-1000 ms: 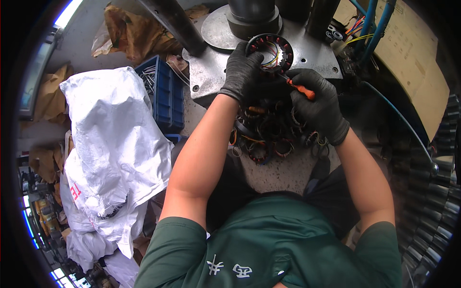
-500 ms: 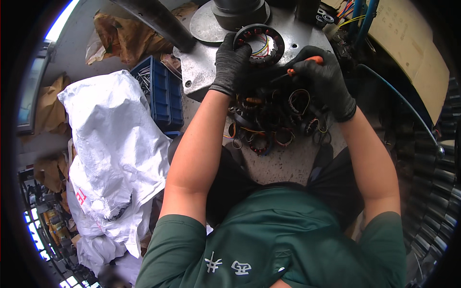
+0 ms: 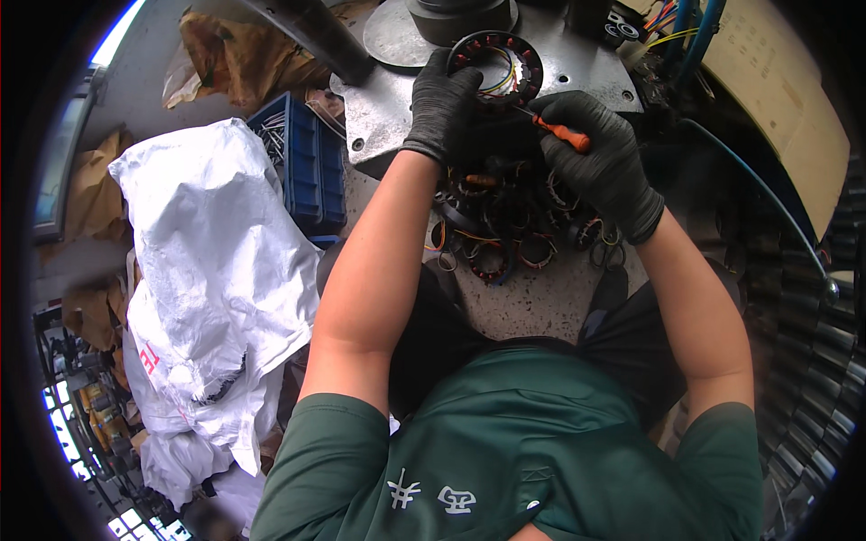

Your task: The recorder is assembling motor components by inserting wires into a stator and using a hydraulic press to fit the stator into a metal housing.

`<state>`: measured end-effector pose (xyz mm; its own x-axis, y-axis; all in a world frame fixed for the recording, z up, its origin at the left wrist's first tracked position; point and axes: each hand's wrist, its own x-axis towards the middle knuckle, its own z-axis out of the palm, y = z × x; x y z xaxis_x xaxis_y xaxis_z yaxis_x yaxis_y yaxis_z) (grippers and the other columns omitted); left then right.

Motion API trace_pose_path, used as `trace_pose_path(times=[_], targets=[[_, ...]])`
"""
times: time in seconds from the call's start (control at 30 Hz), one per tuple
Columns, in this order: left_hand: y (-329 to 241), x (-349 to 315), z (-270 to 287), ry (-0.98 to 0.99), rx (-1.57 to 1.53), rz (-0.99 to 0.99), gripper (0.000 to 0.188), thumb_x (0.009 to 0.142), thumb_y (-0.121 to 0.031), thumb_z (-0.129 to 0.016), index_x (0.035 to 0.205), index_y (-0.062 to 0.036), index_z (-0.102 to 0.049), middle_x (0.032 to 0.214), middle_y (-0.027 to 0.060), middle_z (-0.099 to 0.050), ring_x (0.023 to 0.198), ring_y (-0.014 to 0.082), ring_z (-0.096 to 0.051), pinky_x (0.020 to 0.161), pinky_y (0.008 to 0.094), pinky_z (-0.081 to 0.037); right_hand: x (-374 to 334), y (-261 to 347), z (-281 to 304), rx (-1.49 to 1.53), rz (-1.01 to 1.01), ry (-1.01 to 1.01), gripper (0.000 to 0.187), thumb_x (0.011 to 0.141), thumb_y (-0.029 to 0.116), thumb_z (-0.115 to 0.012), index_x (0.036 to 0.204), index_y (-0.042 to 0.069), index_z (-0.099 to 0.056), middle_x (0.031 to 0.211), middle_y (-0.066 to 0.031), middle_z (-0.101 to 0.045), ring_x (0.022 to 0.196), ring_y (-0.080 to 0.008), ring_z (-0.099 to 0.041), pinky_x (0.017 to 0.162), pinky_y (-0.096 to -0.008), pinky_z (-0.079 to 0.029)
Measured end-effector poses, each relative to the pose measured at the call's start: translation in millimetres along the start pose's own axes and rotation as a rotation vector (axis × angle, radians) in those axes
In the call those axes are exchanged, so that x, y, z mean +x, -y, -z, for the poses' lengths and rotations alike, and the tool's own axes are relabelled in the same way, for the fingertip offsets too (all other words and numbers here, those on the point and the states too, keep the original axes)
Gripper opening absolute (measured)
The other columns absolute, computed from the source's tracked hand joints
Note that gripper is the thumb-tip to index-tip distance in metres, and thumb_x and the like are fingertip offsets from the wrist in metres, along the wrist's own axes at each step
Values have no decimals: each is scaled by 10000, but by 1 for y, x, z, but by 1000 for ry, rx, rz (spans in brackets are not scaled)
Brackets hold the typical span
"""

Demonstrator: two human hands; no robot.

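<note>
Nearest, the person's dark green shirt (image 3: 505,424), white characters across the chest. Forearms bare, both hands in dark knit gloves. Left hand (image 3: 443,104) closed on the near-left rim of a wound ring (image 3: 533,74), black with red-brown coils inside, held up tilted at the front edge of a metal base plate (image 3: 383,113); coloured wires (image 3: 508,79) loop across its opening. Right hand (image 3: 595,167) curled around an orange-handled tool (image 3: 566,135), butt end showing, thin shaft aimed at the ring's lower edge; whether the tip touches cannot be told. Step in hand, by judgement: close tool work on that lower edge. Next move would call for a firm left hold, a steady tip and care around the wires. Below the hands, a jumbled pile of similar rings (image 3: 488,263). To the left, a white sack (image 3: 212,243) with partial red lettering, then a blue crate (image 3: 311,171) of metal pieces. Far right, cardboard (image 3: 780,99) with faint print, too small to read. No brand made out.
</note>
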<state>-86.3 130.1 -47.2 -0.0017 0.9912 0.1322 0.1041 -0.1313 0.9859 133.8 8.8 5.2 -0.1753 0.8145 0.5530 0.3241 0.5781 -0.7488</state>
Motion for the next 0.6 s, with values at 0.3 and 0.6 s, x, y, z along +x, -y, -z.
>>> trace_pose_path(times=[0.3,0.6], targets=[[-1,-2,1,1,121,-115,474,842,-177,-719,1290,-26,-683,1143,211,-772,1073,338,-750,955,432,-580,19,16,6,-11,-141,101,180,858,81,-743,1028,25,-729,940,-128,-748,847,-214,-733,790,-359,-590],[2,0,0,-7,71,-69,479,844,-192,-736,1289,-24,-684,1148,209,-773,1077,331,-753,958,427,-582,15,10,16,103,-244,27,134,900,109,-747,1012,36,-760,842,-61,-747,784,-131,-706,736,-305,-588]])
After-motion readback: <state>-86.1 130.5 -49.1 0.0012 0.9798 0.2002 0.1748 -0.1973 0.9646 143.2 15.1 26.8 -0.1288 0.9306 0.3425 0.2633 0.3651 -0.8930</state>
